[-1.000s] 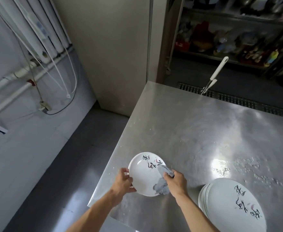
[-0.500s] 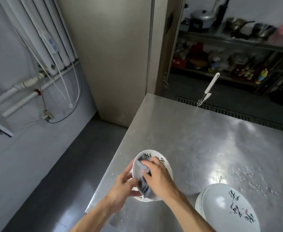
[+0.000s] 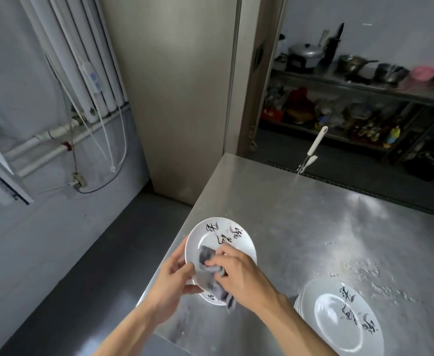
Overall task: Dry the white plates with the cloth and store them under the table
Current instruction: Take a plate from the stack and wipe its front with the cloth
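Observation:
A white plate [image 3: 212, 237] with black brush writing is held over the near left corner of the steel table [image 3: 300, 217]. My left hand [image 3: 173, 278] grips its near left rim. My right hand [image 3: 241, 277] presses a grey cloth [image 3: 210, 268] against the plate's face. A stack of matching white plates [image 3: 339, 314] rests on the table at the lower right, apart from both hands.
Water drops [image 3: 359, 268] lie on the table beyond the stack. A white-handled tool [image 3: 313, 147] stands at the table's far edge. Metal shelves [image 3: 365, 88] with pots fill the back right. Pipes and cables [image 3: 82, 98] run along the left wall above grey floor.
My right hand has rubbed the cloth across the plate from its right rim toward the middle and left. The plate has tilted and now faces me more openly.

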